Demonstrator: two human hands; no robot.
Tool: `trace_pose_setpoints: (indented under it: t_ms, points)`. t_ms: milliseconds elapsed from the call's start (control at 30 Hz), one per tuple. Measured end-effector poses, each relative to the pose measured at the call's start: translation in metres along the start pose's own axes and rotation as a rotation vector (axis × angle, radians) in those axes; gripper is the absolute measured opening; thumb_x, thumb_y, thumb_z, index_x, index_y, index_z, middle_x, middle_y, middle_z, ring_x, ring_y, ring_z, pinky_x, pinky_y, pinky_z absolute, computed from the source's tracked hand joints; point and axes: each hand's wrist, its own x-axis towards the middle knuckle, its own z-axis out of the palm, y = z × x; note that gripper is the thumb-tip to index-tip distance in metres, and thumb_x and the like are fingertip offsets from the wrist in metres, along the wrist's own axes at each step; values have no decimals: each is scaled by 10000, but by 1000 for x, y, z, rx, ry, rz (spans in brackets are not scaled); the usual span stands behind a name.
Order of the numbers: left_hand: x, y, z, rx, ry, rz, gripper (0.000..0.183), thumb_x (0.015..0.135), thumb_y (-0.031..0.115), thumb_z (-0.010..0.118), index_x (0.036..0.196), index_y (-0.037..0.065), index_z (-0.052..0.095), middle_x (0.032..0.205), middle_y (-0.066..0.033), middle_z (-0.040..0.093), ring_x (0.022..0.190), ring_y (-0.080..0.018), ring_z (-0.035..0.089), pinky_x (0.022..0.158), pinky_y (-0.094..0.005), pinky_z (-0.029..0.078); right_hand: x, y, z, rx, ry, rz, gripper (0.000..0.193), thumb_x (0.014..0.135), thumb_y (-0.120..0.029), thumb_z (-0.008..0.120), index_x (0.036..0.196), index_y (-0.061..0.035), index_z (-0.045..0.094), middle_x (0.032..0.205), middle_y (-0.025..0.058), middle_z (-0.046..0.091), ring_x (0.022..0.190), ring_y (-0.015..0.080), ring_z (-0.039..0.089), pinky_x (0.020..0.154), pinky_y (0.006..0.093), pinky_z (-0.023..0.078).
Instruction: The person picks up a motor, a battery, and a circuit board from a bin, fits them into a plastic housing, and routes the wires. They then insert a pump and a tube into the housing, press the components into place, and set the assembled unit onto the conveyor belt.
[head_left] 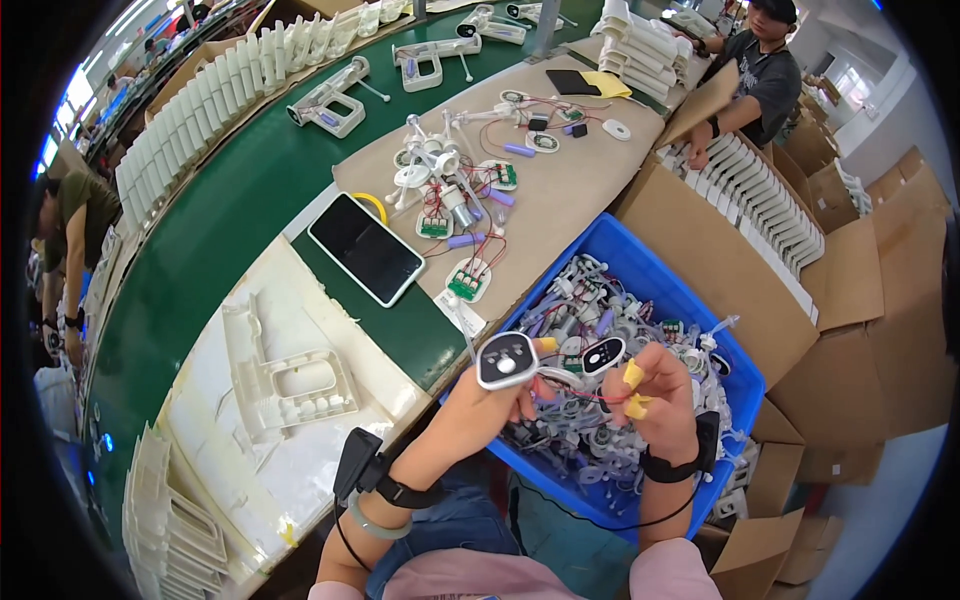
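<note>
1. Cream plastic is forming a smooth, windowed shell, lying on the white-covered tabletop at the left.
2. The left hand is curling its fingers around a rounded, white-rimmed panel, which is appearing over the left side of the blue bin; gripping by the rim is best sparing its glossy black face.
3. Thin, flexible red wires are running rightward; leaving them slack is likely sparing their ends.
4. A smaller oval panel is showing between the hands; which fingers are supporting it, I cannot tell.
5. The right hand, wearing yellow fingertip wraps, is apparently pinching the wires; light pressure is suiting them.
6. Below, translucent, tangled parts are filling the bin.
</note>
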Motion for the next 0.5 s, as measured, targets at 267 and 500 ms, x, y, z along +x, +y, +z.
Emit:
trace_pose_setpoints:
  t_ms: [267, 500]
  points:
    - [1, 1, -9, -165, 169, -72, 233, 874, 35, 674, 1101, -10, 645, 801, -67, 678, 705, -102, 609, 611, -241, 457, 5, -5, -9, -510, 21, 151, 302, 781, 21, 677, 1081, -9, 656, 564, -71, 399, 518, 7, 321, 490, 208, 250]
    - [10, -7, -10, 211, 102, 78, 191, 903, 98, 646, 1042, -23, 696, 738, -35, 673, 664, -82, 599, 572, -236, 471, 8, 14, 10, -755, -429, 119, 161, 858, -47, 666, 999, 28, 639, 863, 80, 644, 798, 92, 606, 728, 259, 498]
